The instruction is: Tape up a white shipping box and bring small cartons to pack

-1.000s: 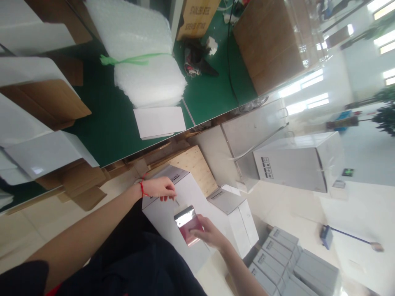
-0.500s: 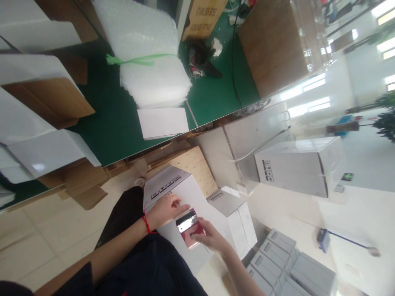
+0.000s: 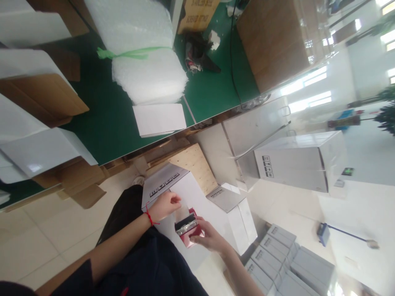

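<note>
Left hand (image 3: pixel 165 204) is pinched shut on what looks like a strip of clear tape (image 3: pixel 182 209). Right hand (image 3: pixel 210 237) grips the red tape dispenser (image 3: pixel 187 227) just beside it. Both are near, over a white carton (image 3: pixel 200 197) on the pale tiled floor (image 3: pixel 46 230). Green table (image 3: pixel 105 119) with bubble wrap (image 3: pixel 145 70) is farther back, and grey boxes (image 3: pixel 277 263) are off right.
</note>
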